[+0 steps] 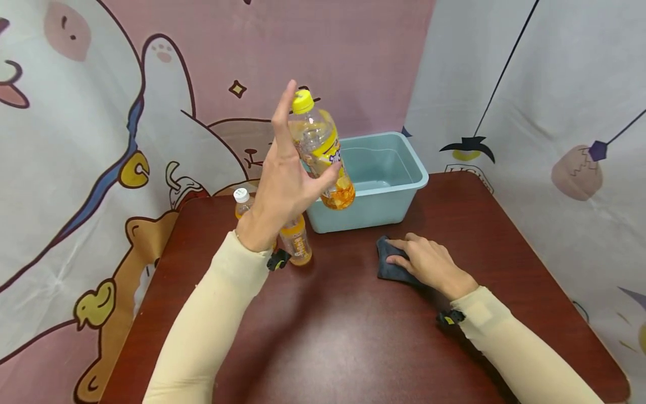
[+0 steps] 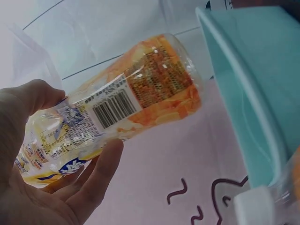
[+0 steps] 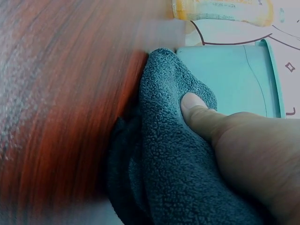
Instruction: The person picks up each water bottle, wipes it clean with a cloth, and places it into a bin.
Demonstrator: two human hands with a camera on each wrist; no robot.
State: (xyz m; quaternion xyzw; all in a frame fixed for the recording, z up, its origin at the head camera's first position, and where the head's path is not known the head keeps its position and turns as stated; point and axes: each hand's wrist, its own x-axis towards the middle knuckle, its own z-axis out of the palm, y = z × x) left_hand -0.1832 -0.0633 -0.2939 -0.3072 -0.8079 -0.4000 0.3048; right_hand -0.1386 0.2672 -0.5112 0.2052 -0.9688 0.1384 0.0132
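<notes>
A clear plastic bottle [image 1: 330, 148] with a yellow cap and a yellow and orange label is held tilted above the table in my left hand [image 1: 282, 185]. The left wrist view shows thumb and fingers around the bottle [image 2: 140, 91], its barcode facing the camera and its base toward the bin. On the tabletop, my right hand [image 1: 429, 264] grips a folded dark grey cloth [image 1: 388, 266]. In the right wrist view the thumb presses on the fuzzy cloth [image 3: 173, 154]; the other fingers are hidden.
A light blue plastic bin [image 1: 360, 210] stands at the back of the brown table [image 1: 353, 336]. Left of it, partly behind my left hand, are a white-capped bottle [image 1: 242, 203] and an orange-labelled bottle [image 1: 298, 244]. Printed cloth walls [image 1: 343, 50] surround the table.
</notes>
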